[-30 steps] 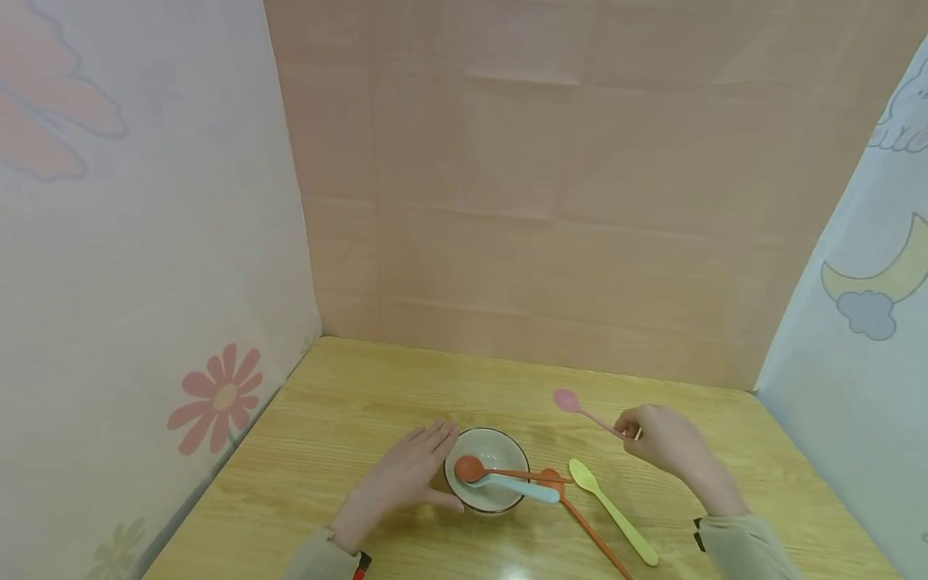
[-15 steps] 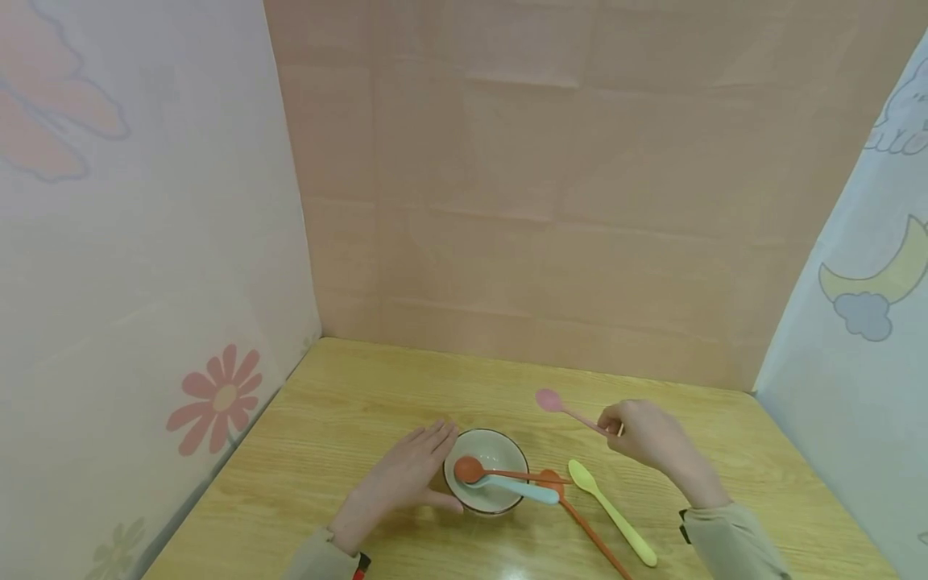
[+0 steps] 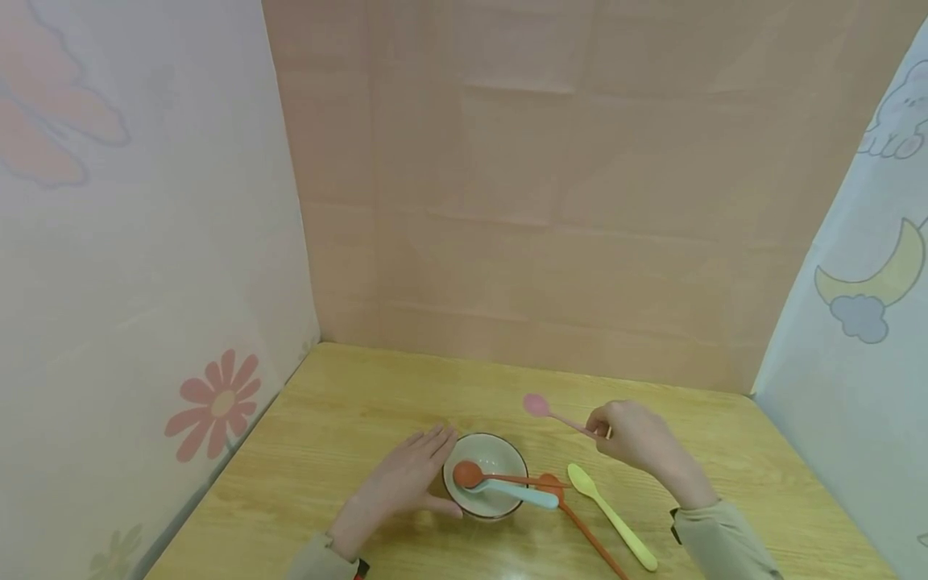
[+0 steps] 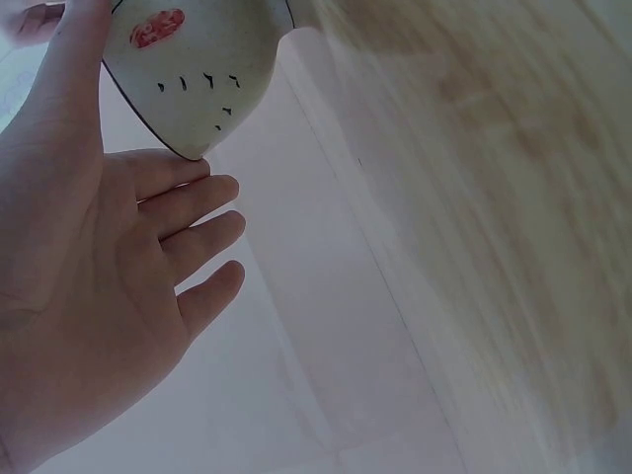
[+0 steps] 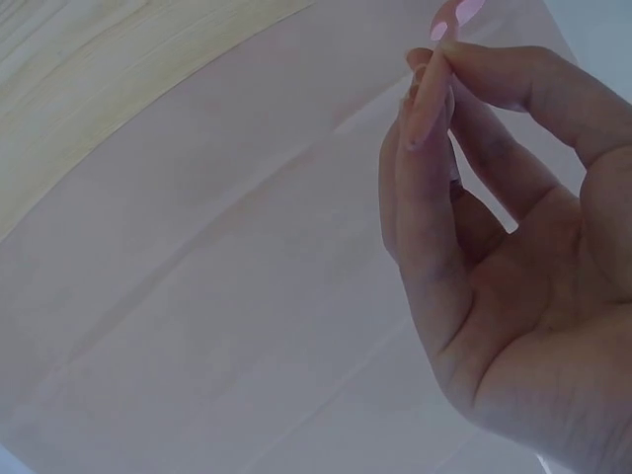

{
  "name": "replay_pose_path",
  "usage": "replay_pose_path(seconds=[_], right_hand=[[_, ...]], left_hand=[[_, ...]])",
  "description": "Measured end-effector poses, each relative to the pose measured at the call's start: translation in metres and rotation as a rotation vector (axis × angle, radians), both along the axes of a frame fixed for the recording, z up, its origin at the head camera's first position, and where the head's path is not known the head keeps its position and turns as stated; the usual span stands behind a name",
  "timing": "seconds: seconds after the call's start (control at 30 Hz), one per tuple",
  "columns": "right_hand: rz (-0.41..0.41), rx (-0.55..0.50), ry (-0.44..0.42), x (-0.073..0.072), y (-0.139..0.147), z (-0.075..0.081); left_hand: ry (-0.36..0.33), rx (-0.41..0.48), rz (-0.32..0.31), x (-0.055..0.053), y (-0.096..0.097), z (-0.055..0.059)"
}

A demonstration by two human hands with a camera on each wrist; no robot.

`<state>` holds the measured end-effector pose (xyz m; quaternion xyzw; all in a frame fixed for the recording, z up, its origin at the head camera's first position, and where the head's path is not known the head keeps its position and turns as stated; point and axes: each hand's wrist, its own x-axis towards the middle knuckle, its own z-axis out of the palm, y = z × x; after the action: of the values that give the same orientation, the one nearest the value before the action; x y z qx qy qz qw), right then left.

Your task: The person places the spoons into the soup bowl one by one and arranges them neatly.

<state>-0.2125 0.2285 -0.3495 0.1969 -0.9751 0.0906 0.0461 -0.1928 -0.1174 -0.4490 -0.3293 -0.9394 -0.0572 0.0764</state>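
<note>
My right hand [image 3: 634, 435] pinches a pink spoon [image 3: 536, 404] near the end of its handle, the spoon's head pointing left, up and to the right of the bowl. In the right wrist view the pink handle [image 5: 428, 104] sits between thumb and fingertips. My left hand [image 3: 409, 475] lies with straight fingers along the left side of a white bowl [image 3: 500, 455] with a dark rim. In the left wrist view the fingertips meet the rim of the patterned bowl [image 4: 197, 69]. An orange spoon [image 3: 468, 474] and a light blue spoon [image 3: 532, 495] rest in the bowl.
Right of the bowl, a second orange spoon [image 3: 583, 528] and a yellow-green spoon [image 3: 616, 524] lie on the wooden table [image 3: 348, 387]. A beige sheet [image 3: 471, 201] stands behind it, with printed white sheets [image 3: 181, 242] at both sides.
My right hand has moved left with the pink spoon, bringing it closer to the bowl. My left hand, the bowl and the other spoons have stayed in place.
</note>
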Motion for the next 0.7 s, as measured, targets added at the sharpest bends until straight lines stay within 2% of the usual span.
replay_pose_path(seconds=[0.23, 0.7], right_hand=[[0.007, 0.015, -0.006, 0.002, -0.007, 0.000], [0.057, 0.033, 0.018, 0.004, -0.018, 0.003]], left_hand=[[-0.013, 0.009, 0.010, 0.001, 0.001, -0.002], [-0.007, 0.029, -0.006, 0.001, 0.000, -0.001]])
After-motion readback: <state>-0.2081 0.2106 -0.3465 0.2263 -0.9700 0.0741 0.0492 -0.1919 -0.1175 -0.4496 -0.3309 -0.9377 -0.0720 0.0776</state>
